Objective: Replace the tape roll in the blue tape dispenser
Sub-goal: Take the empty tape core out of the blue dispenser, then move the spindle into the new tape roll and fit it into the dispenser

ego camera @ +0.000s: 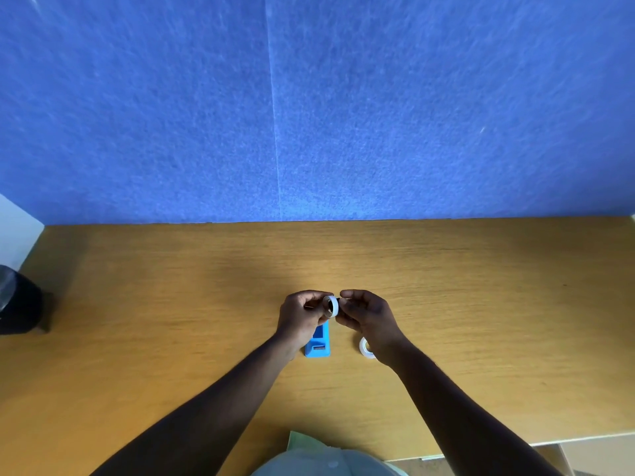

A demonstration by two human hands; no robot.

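A white tape roll (332, 306) is held on edge above the wooden desk (171, 304), between both hands. My left hand (302, 316) grips it from the left. My right hand (369, 316) pinches a small dark piece (338, 299) at the roll's right side; what that piece is I cannot tell. The blue tape dispenser (319, 345) lies on the desk just below the hands, partly hidden by my left hand, its slot without a roll. A second white tape roll (365, 347) lies on the desk to the dispenser's right, half covered by my right wrist.
A blue felt partition (309, 115) rises along the desk's far edge. A dark round object (19, 300) stands at the left edge of the desk. The desk's near edge runs at the lower right, with a pale green sheet (302, 439) by my body.
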